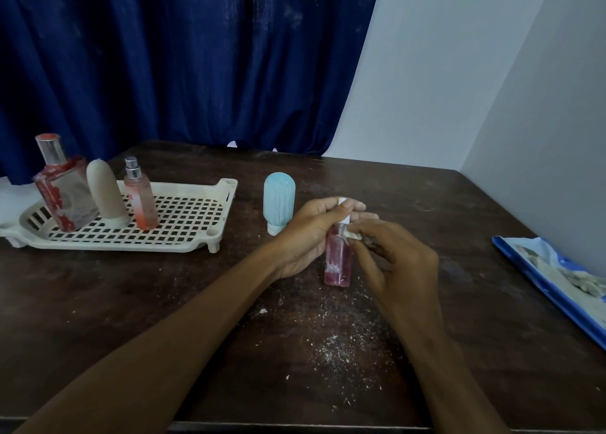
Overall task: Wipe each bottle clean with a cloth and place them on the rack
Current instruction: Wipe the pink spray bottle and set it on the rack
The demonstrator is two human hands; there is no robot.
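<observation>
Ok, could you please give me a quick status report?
Left hand grips pink spray bottle. Right hand pinches cloth at its neck. Blue bottle stands between it and rack.

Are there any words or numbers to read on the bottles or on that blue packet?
Nothing here can be read.
Square bottle on the rack: red patches, no legible letters.
Orange spray bottle: red mark, too blurred.
Pink bottle in the left hand, cloth in the right hand: white smears, no text.
Blue packet: print too blurred.
</observation>
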